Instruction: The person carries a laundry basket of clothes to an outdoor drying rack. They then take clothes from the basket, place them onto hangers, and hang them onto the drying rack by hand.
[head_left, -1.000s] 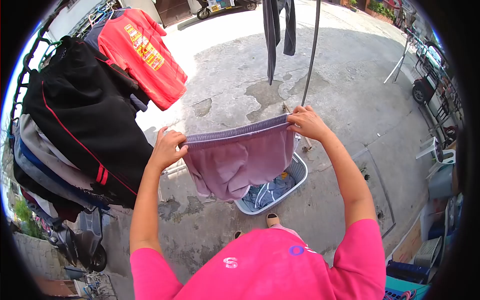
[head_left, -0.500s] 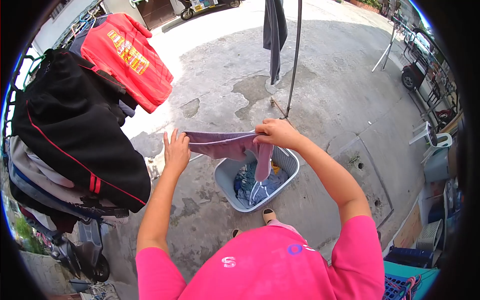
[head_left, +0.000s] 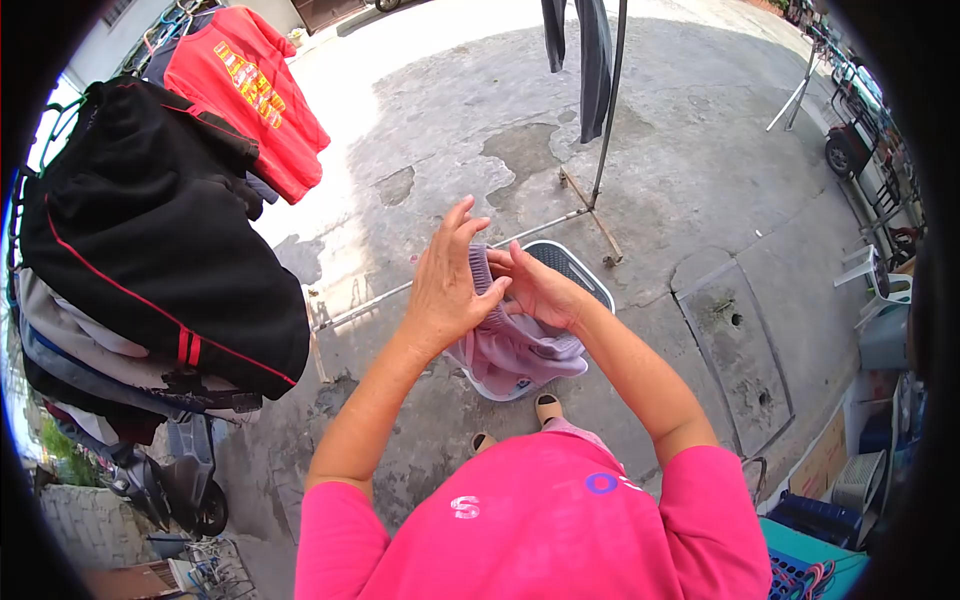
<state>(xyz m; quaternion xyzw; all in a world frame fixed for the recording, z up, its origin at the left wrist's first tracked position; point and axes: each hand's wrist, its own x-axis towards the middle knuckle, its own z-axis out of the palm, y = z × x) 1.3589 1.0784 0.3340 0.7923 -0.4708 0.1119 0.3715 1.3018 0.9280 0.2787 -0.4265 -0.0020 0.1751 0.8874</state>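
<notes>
Light purple elastic-waist pants (head_left: 515, 350) hang bunched between my hands; their full length does not show. At the left end of the gathered waistband, my left hand (head_left: 450, 280) has its thumb against the cloth and its other fingers raised. My right hand (head_left: 545, 288) is at the waistband's opening, its fingers partly hidden by the band and the left thumb. Below the pants stands a grey laundry basket (head_left: 590, 278), mostly covered by them and my right hand.
At left, a rack carries black pants with red piping (head_left: 170, 240) and a red shirt (head_left: 250, 95). Dark pants (head_left: 595, 75) hang ahead beside a thin pole (head_left: 612, 110). Its metal base (head_left: 375, 303) crosses the concrete. A parked motorbike (head_left: 190, 480) and white chair (head_left: 880, 285) flank me.
My hands have come together from a wide hold, bunching the stretched waistband. The pants have dropped lower over the basket, hiding the clothes inside. The view has shifted slightly.
</notes>
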